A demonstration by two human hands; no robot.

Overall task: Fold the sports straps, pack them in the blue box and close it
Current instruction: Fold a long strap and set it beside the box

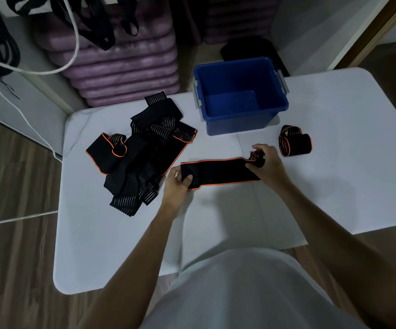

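1. Head view: my left hand (pixel 180 180) pinches one end of the black orange-edged strap (pixel 218 172) in front of the blue box (pixel 239 119); my right hand (pixel 262 160) grips its bunched other end.
2. One rolled strap (pixel 295 143) lies right of the box, an unfolded pile (pixel 142 150) left of it; the box holds nothing, and I see no lid.

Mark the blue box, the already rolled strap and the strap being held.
blue box (pixel 237 125): head view, front outer wall.
rolled strap (pixel 297 144): head view, black outer wrap.
held strap (pixel 218 172): head view, flat middle, between the hands.
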